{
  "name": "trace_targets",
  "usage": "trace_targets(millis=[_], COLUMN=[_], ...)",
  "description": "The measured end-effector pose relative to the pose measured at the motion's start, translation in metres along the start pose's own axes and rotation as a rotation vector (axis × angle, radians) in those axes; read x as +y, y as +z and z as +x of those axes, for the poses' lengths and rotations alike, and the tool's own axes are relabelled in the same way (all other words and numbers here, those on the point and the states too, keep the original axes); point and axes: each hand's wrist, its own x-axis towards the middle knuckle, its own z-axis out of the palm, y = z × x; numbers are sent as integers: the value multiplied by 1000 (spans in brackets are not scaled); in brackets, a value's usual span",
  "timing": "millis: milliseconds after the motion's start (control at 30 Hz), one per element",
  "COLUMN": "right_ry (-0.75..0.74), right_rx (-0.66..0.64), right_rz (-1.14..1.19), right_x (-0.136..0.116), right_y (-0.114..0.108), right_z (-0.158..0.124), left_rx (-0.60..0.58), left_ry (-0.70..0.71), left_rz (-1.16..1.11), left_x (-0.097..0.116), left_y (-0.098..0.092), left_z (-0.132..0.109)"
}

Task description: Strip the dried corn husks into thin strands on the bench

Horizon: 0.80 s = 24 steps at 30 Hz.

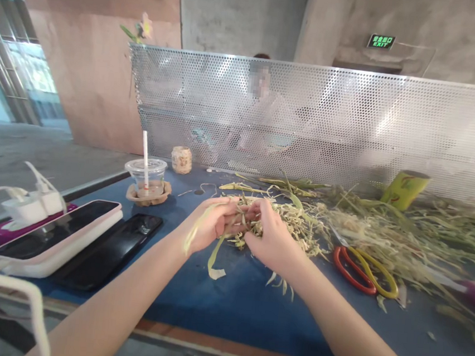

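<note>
- Indoor light, fairly dim, greyish; brightest at window, far left
- Glare patches over perforated screen, far side
- Exit sign glowing green, far right
- Reflections on black phone, near left
- Left hand, right hand soft-edged
- Plant heap smeared toward right
- Wide-angle stretch at edges; pinkish wall leans
- Pixelated patch on person behind screen

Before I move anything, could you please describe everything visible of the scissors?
The scissors lie on the blue tabletop, to the right of the right hand and untouched by it. One looped handle is red, the other yellow, both smooth-looking. The handles face the wearer; the metallic-looking blades point away, leftward, among plant strips, their tips unclear.
</note>
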Motion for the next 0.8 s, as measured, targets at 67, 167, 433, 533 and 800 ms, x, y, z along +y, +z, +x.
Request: trace_targets(millis=[67, 167, 433, 533, 800], right_ry=[-135, -497, -882, -795, 428], right_rx=[113, 132, 60, 33, 66], right_rz=[-212, -464, -455, -301, 780], right_x=[1, 0, 7, 8, 4], right_y=[-2, -6, -4, -1, 14], right_z=[0, -1, 2, 1, 5], left_rx=[22, 64, 61, 78, 115], left_ry=[-36, -84, -164, -84, 87], left_rz=[-70, -91, -60, -58, -6], left_x=[2, 1, 0, -4, -7], left_y=[-4, -10, -2, -2, -8], left_z=[2, 5, 1, 1, 3])
